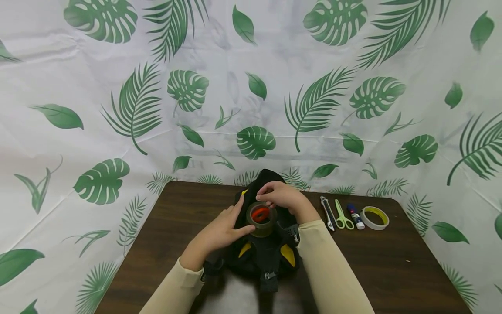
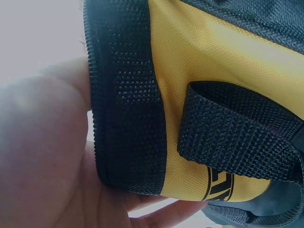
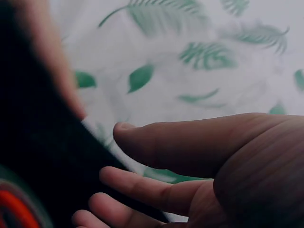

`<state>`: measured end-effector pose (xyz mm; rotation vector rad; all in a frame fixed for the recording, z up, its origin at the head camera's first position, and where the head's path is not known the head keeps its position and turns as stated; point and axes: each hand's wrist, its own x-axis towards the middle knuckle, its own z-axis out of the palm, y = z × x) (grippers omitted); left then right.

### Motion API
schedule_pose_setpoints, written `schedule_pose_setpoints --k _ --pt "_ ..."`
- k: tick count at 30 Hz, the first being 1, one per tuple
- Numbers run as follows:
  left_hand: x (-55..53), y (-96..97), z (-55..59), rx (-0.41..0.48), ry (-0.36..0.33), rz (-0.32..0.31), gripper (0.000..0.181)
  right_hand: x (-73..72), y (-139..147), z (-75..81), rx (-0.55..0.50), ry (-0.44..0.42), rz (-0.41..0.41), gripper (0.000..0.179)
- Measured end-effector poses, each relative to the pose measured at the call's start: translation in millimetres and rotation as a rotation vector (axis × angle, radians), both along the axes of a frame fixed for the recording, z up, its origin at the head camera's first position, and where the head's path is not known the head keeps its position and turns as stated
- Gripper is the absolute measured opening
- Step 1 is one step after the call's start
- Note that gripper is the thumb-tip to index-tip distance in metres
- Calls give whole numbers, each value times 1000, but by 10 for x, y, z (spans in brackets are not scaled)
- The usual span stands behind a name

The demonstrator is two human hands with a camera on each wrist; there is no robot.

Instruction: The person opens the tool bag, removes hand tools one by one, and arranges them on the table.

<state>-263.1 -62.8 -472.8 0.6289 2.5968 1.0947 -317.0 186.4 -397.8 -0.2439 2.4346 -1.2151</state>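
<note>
A black and yellow tool bag (image 1: 268, 244) stands on the table, its dark flap rising at the back. At its top is a roll of brownish packing tape (image 1: 262, 231) with a red-orange ring-shaped thing (image 1: 260, 214) inside its hole; what the ring is, I cannot tell. My left hand (image 1: 223, 229) rests at the bag's left side, thumb stretched toward the tape. In the left wrist view it lies against the zippered edge (image 2: 128, 104), some fingers partly hidden. My right hand (image 1: 288, 198) is above the bag's back right, thumb and fingers apart with nothing between them.
To the right on the dark wooden table (image 1: 392, 257) lie a utility knife (image 1: 327, 213), green scissors (image 1: 343, 216), a glue stick (image 1: 355, 216) and a roll of white tape (image 1: 374, 218). Behind hangs a white leaf-print cloth (image 1: 219, 87).
</note>
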Motion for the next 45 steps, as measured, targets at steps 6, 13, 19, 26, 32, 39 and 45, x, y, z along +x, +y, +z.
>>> schedule_pose_setpoints --k 6,13,19,26,32,39,45 --pt "4 -1 14 -9 -19 -1 104 -167 -36 -262 81 -85 -16 33" --pt "2 -4 18 -17 -28 3 101 -201 -42 -395 126 -159 17 40" --pt "-3 -18 23 -8 -25 8 101 -201 -70 -457 150 -191 65 39" --pt "16 -16 10 -13 -37 16 99 -199 -69 -494 151 -123 29 28" --pt "-4 -17 10 -10 -27 8 101 -128 -53 -358 81 -11 -106 19" --pt "-26 -13 -25 -5 -25 12 101 26 53 -134 -35 133 -174 30" --pt "-27 -9 -23 5 -24 10 102 270 287 -9 -168 379 -262 33"
